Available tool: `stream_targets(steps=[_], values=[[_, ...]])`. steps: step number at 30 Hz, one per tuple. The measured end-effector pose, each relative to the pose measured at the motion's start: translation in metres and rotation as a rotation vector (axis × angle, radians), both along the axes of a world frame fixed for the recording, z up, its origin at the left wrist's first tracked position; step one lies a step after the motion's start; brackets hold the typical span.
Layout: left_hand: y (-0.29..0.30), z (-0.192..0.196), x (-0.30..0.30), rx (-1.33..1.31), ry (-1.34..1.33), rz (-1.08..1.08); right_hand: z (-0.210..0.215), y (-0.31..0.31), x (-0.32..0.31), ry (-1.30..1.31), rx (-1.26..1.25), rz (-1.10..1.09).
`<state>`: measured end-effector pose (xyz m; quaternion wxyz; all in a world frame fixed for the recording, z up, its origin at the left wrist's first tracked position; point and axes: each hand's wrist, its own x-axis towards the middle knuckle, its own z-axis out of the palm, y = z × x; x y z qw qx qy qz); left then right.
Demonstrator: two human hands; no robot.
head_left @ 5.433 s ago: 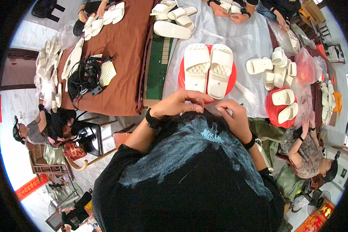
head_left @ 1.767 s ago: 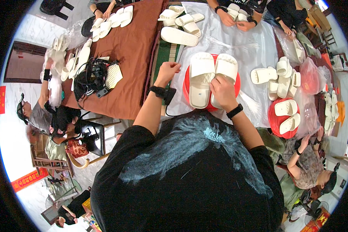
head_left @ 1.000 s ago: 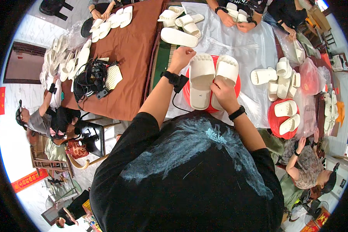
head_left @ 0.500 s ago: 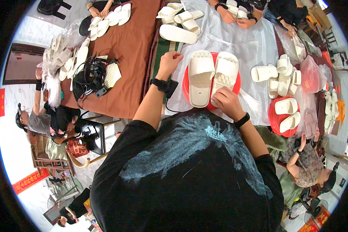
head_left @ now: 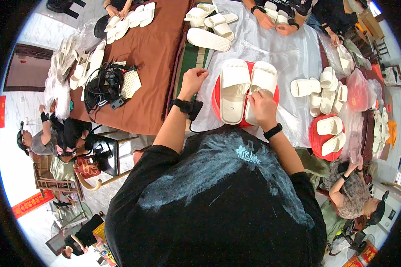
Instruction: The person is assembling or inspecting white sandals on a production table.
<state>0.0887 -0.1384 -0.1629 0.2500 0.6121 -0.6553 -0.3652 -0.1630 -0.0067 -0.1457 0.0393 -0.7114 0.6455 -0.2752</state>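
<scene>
A pair of cream slippers lies side by side on a round red stool top (head_left: 215,100) in front of me, toes pointing away. My right hand (head_left: 263,106) is closed at the right slipper (head_left: 263,73), its curled fingertips at the near edge of the strap; the hand covers part of the sole. The left slipper (head_left: 234,84) lies untouched, its insole showing. My left hand (head_left: 194,82) is held off to the left of the pair, fingertips pressed together; anything between them is too small to make out.
Several loose slippers (head_left: 208,39) lie beyond my left hand, others (head_left: 329,91) to the right. Another red round stool (head_left: 314,138) bears two more. Black cables (head_left: 106,86) lie on the brown-covered table (head_left: 153,58). Co-workers' hands (head_left: 276,24) handle slippers across the table.
My right hand has moved forward from the right slipper's sole to its strap edge. My left hand has dropped slightly nearer. The pair stays on the red stool.
</scene>
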Motion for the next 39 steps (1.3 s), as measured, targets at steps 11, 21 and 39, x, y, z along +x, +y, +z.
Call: stream_targets(steps=[11,21,39], values=[[0.003,0.002,0.003,-0.008,0.003,-0.018,0.017,0.004,-0.002,0.016,0.137,0.156],[0.007,-0.019,0.010,-0.006,0.100,-0.012,0.015,0.008,-0.012,0.029,0.150,0.165],[-0.032,0.025,-0.040,-0.145,-0.017,-0.092,-0.002,-0.016,0.004,0.139,-0.052,0.123]])
